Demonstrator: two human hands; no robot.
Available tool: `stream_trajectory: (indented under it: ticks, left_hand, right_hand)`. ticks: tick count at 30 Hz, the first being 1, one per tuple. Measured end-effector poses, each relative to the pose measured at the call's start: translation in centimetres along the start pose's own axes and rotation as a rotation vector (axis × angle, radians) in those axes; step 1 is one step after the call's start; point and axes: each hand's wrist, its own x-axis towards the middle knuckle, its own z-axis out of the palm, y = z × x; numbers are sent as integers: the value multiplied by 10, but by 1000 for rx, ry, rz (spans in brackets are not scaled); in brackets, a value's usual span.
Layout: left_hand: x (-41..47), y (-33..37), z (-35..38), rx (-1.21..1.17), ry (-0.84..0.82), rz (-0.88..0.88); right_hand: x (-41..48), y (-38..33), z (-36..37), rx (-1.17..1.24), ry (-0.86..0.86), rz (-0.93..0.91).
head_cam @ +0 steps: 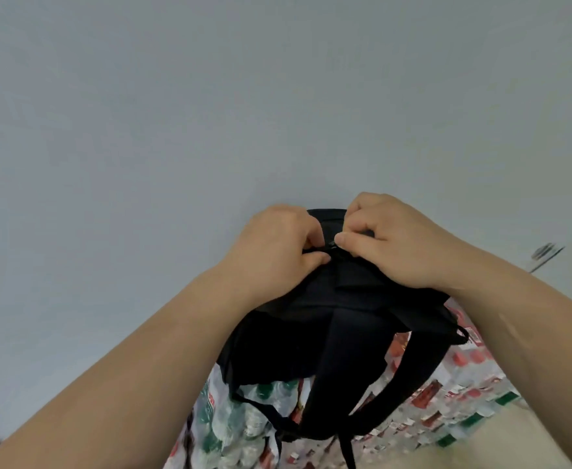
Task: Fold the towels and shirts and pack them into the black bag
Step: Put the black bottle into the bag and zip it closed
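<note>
- Pale grey-blue wall (pixel 210 96) fills the upper and left part of the view, plain and evenly lit.
- From the lower left, a bare left forearm (pixel 135 367) reaches up and inward to the middle of the frame.
- The left hand (pixel 278 245) sits on the top of the black bag (pixel 328 326), fingers curled, with thumb and forefinger pinching the fabric along the top seam.
- Below that hand, shrink-wrapped packs of bottles (pixel 230 411) with green and red labels show behind the bag's lower left corner.
- The black bag stands upright low in the centre, top edge towards the wall and back panel facing the camera; whether it rests on the packs cannot be told.
- Two padded shoulder straps (pixel 345 367) hang down its back, ending in thin webbing near the bottom edge.
- Between the two thumbs lies a small zip piece (pixel 332 247), too small to make out clearly.
- The right hand (pixel 389 242) is clenched on the same seam just beside the left, its thumb tip pressed against the zip area and fingers folded over the bag's top.
- Right of the bag, more bottle packs (pixel 447 401) with red and green caps are stacked on a beige floor (pixel 514 434).
- On the wall at far right there is a dark, blurred mark (pixel 545 253).
</note>
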Motion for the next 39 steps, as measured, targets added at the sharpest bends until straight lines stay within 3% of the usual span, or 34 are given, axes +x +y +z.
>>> stream_trajectory:
  ticks: [6,12,16,23,27,32,36,39]
  left_hand:
    - [-20,-9,-2,108,-4,40]
    - [-28,-8,-22,201,-191,-207]
    - [14,49,-25,-25,-73,-330]
    - [70,105,37,408,-522,-294]
    - [60,112,40,570,-528,-333]
    - [49,108,28,721,-543,-512]
    - [74,132,38,626,-519,-636]
    - [107,157,65,549,-465,-577]
  right_hand:
    - [-14,40,-2,17,22,35]
    - [-24,82,6,117,48,25]
    - [-26,96,4,200,101,-55]
    - [-24,133,7,323,-72,-173]
    - [-18,166,10,360,-93,-174]
    - [-10,217,27,433,-142,-136]
    - [-8,239,40,612,-223,-86]
    - [-6,239,37,729,-250,-94]
